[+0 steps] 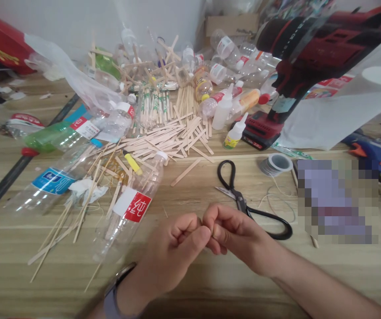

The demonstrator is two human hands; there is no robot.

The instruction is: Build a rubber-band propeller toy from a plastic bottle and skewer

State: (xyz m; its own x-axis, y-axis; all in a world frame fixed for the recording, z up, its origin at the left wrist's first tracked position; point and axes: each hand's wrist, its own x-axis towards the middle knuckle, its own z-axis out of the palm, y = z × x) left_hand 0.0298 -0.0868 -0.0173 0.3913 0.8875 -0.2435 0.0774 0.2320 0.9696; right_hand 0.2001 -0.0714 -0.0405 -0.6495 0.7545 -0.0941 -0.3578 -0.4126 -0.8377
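My left hand (180,248) and my right hand (233,235) meet over the wooden table, fingertips touching. Both are closed in a pinch, and whatever they hold is too small or too hidden to make out. Just behind my right hand lie black-handled scissors (240,199), their blades pointing left. To the left of my hands a clear plastic bottle (127,208) with a red and white label lies on its side. A roll of thin line (275,164) sits beyond the scissors, with loose strands trailing from it.
Wooden sticks (167,139) are heaped at the middle back, with several plastic bottles behind. A red and black power drill (286,84) stands at the back right, near glue bottles (235,132). A blue glue gun (369,153) lies far right. A dark rod (7,184) crosses the left.
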